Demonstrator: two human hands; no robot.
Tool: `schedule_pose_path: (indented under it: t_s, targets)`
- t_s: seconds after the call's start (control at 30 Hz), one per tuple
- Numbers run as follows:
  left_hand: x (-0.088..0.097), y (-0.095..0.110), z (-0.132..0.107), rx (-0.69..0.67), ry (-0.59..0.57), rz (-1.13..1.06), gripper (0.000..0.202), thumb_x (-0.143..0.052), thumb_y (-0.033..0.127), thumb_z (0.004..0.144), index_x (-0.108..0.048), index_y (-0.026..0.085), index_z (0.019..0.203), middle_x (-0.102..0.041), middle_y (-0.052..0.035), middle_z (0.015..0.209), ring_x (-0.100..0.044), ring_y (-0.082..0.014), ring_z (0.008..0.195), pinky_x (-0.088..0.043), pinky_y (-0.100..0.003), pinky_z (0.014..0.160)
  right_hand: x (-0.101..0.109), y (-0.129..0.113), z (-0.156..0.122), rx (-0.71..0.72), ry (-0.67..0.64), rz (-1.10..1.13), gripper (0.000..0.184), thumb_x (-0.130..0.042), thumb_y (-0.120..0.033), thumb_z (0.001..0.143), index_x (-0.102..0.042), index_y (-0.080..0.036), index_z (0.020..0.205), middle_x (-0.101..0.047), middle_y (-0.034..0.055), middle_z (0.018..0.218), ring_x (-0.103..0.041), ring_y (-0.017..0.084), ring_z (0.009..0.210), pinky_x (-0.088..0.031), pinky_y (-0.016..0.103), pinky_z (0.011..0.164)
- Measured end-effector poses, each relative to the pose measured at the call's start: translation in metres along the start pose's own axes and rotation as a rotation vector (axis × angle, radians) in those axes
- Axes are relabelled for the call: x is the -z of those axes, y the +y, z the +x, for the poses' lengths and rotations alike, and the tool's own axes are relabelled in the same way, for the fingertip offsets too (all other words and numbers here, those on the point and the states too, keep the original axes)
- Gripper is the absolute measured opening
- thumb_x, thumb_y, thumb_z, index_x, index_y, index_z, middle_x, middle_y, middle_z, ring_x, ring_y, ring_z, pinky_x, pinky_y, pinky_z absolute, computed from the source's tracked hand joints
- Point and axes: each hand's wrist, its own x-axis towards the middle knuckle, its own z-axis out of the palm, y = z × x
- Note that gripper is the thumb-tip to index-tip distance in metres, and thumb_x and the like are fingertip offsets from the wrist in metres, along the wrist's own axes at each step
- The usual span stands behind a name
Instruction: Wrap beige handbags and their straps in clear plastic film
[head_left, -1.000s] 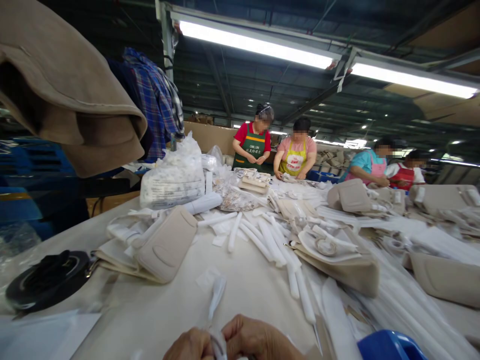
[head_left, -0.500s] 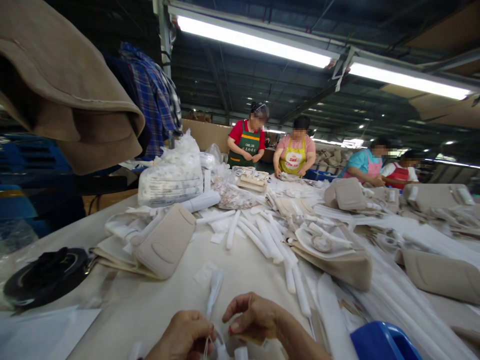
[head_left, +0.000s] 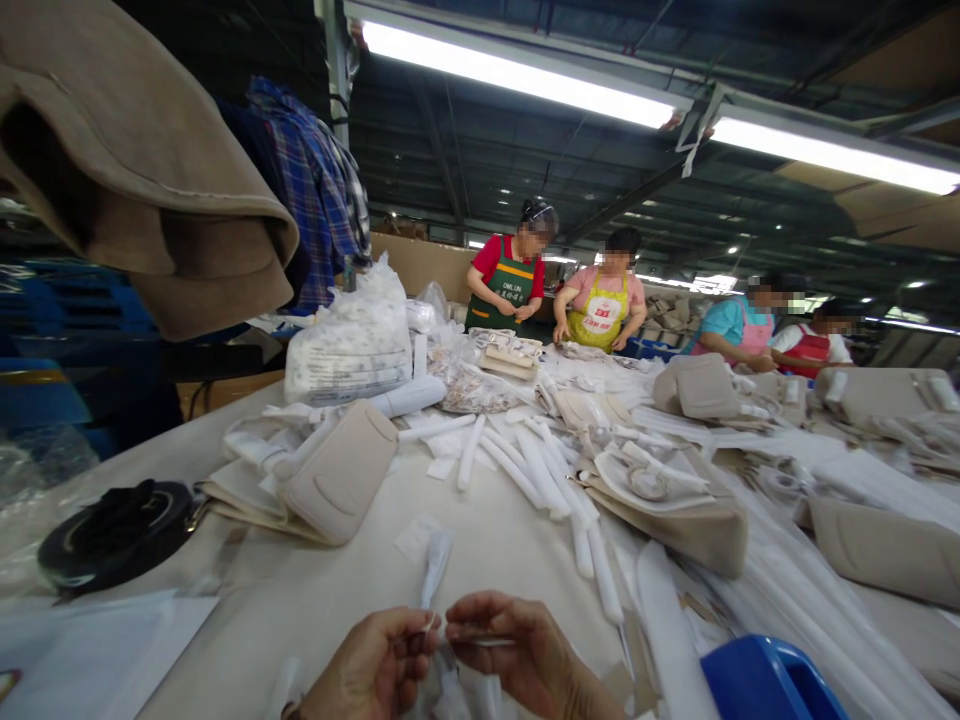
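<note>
Close to the camera at the bottom, my left hand (head_left: pixel 379 660) pinches a thin white string (head_left: pixel 430 622) between thumb and fingertips. My right hand (head_left: pixel 517 650) faces it, fingertips almost touching those of the left. Its fingers are drawn together, and a thin pale edge shows between them; what it grips is too small to name. Just beyond both hands lies a narrow piece wrapped in white (head_left: pixel 436 565), its near end hidden by the fingers. White wrapped pieces (head_left: pixel 450 695) lie partly covered below the hands.
A beige bag (head_left: pixel 341 475) lies to the left, another (head_left: pixel 675 500) to the right. White foam tubes (head_left: pixel 540 475) are strewn between them. A black round item (head_left: pixel 112 535) sits far left, a blue plastic container (head_left: pixel 765 680) lower right. Several co-workers (head_left: pixel 510 280) stand across the table.
My right hand has come in closer to the left, and its fingers have straightened and drawn together. My left hand has risen slightly. The view has shifted a little.
</note>
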Motion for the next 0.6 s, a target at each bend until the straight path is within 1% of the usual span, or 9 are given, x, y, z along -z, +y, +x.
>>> schedule_pose_path:
  t_s: [0.07,0.1,0.17,0.23,0.33,0.4,0.47,0.5,0.6]
  targets:
    - [-0.002,0.001,-0.003,-0.005,0.004,-0.031,0.007,-0.058,0.012,0.070,-0.063,0.007,0.071,-0.060,-0.0024,0.059,-0.049,-0.0063,0.042,-0.032,-0.015,0.039,-0.004,-0.001,-0.002,0.016,-0.004,-0.028,0.036,-0.063,-0.009,0.052,-0.071,-0.008,0.087,-0.070,0.0105,0.088,-0.063,0.019,0.086,-0.039,0.032,0.087]
    - [-0.003,0.001,-0.004,-0.012,0.007,-0.037,0.007,-0.057,0.011,0.070,-0.063,0.007,0.071,-0.060,-0.0020,0.058,-0.048,-0.0061,0.041,-0.032,-0.015,0.039,-0.006,-0.001,-0.002,0.030,0.004,-0.044,0.036,-0.063,-0.007,0.050,-0.071,-0.009,0.086,-0.070,0.0095,0.087,-0.063,0.018,0.085,-0.039,0.031,0.087]
    - [-0.004,0.001,-0.006,-0.034,0.006,-0.032,0.008,-0.055,0.009,0.070,-0.063,0.007,0.070,-0.059,-0.0010,0.056,-0.048,-0.0059,0.041,-0.031,-0.015,0.038,-0.008,0.000,-0.001,0.062,0.034,-0.045,0.034,-0.064,-0.010,0.053,-0.072,-0.009,0.085,-0.070,0.0097,0.086,-0.064,0.019,0.086,-0.039,0.032,0.088]
    - [-0.004,0.002,-0.008,-0.056,0.000,-0.005,0.011,-0.053,0.008,0.070,-0.064,0.006,0.072,-0.060,-0.0015,0.057,-0.048,-0.0065,0.042,-0.032,-0.015,0.039,-0.009,0.002,0.000,0.077,0.070,0.003,0.031,-0.062,-0.014,0.057,-0.071,-0.008,0.085,-0.070,0.0104,0.087,-0.063,0.020,0.087,-0.040,0.033,0.091]
    - [-0.002,0.005,-0.010,-0.094,0.000,0.018,0.013,-0.053,0.009,0.073,-0.065,0.007,0.077,-0.065,-0.0048,0.064,-0.054,-0.0084,0.050,-0.037,-0.017,0.045,-0.005,0.005,0.002,0.074,0.099,0.043,0.031,-0.060,-0.010,0.052,-0.071,-0.007,0.081,-0.069,0.0103,0.091,-0.061,0.019,0.094,-0.038,0.030,0.095]
    - [-0.001,0.007,-0.011,-0.140,-0.017,0.000,0.012,-0.054,0.006,0.071,-0.065,0.006,0.075,-0.066,-0.0065,0.065,-0.057,-0.0094,0.056,-0.042,-0.018,0.052,-0.002,0.007,0.003,0.076,0.131,-0.014,0.033,-0.064,-0.011,0.049,-0.071,-0.009,0.081,-0.069,0.0088,0.095,-0.060,0.019,0.098,-0.038,0.028,0.096]
    - [-0.001,0.009,-0.013,-0.172,-0.056,-0.015,0.011,-0.055,0.003,0.069,-0.064,0.006,0.073,-0.066,-0.0074,0.065,-0.059,-0.0101,0.058,-0.044,-0.018,0.057,0.000,0.010,0.004,0.074,0.174,-0.089,0.032,-0.072,-0.017,0.052,-0.071,-0.012,0.083,-0.069,0.0068,0.094,-0.061,0.017,0.094,-0.041,0.028,0.093]
    - [-0.001,0.009,-0.014,-0.175,-0.067,-0.006,0.011,-0.055,0.002,0.068,-0.064,0.006,0.074,-0.066,-0.0077,0.065,-0.060,-0.0105,0.057,-0.044,-0.019,0.057,0.001,0.011,0.004,0.067,0.189,-0.119,0.032,-0.075,-0.022,0.054,-0.071,-0.012,0.084,-0.068,0.0060,0.091,-0.062,0.016,0.089,-0.043,0.027,0.089]
    - [-0.002,0.009,-0.014,-0.172,-0.043,0.046,0.017,-0.053,0.001,0.068,-0.062,0.005,0.082,-0.067,-0.0083,0.068,-0.060,-0.0116,0.053,-0.041,-0.019,0.048,0.001,0.013,0.006,0.054,0.209,-0.205,0.030,-0.077,-0.034,0.062,-0.069,-0.013,0.082,-0.067,0.0034,0.081,-0.061,0.012,0.074,-0.047,0.024,0.072]
